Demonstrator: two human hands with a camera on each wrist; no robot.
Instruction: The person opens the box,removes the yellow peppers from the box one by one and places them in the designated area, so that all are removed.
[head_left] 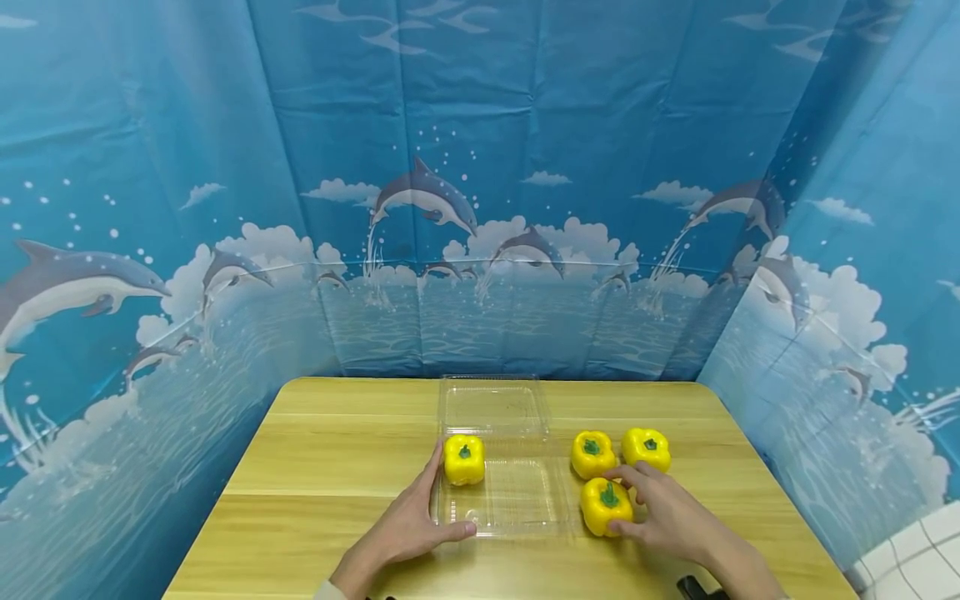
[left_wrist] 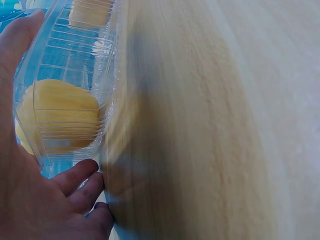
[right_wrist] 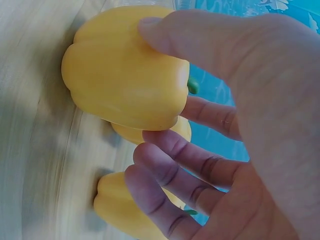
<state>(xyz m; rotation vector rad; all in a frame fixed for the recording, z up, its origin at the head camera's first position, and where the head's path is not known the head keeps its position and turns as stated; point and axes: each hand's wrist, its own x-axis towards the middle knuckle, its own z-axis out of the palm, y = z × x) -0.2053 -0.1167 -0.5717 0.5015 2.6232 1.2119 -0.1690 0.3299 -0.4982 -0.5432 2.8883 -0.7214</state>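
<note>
Spanning the lower part of the head view: a pale wooden tabletop [head_left: 337, 467], backed on three sides by a blue dolphin-printed curtain [head_left: 225, 167]. Lying open at its middle: a clear plastic hinged clamshell box [head_left: 517, 500], lid half stretching away toward the curtain, tray half nearer the person.

Sitting in the tray's far left corner: one yellow bell pepper with a green stem [head_left: 464, 459], stem pointing up. Steadying the tray from its left side: the left hand [head_left: 408, 525], fingers [left_wrist: 75, 175] lying fairly straight along the left wall and thumb pressing on the near rim, pinching nothing.

Resting on the bare wood just right of the tray: three more yellow peppers bunched together, two behind [head_left: 592, 454] [head_left: 646, 448] and one nearer [head_left: 604, 506]. Closing over that nearest pepper from its right and from above: the right hand [head_left: 667, 517], thumb at the near side, fingers [right_wrist: 165, 150] spread and curling round the far side, already touching the skin.

Sitting upright, stem up, just beside the tray's right wall: the gripped pepper [right_wrist: 125, 75]. Lying directly left of those fingers, only a short way off: the tray's open floor.
</note>
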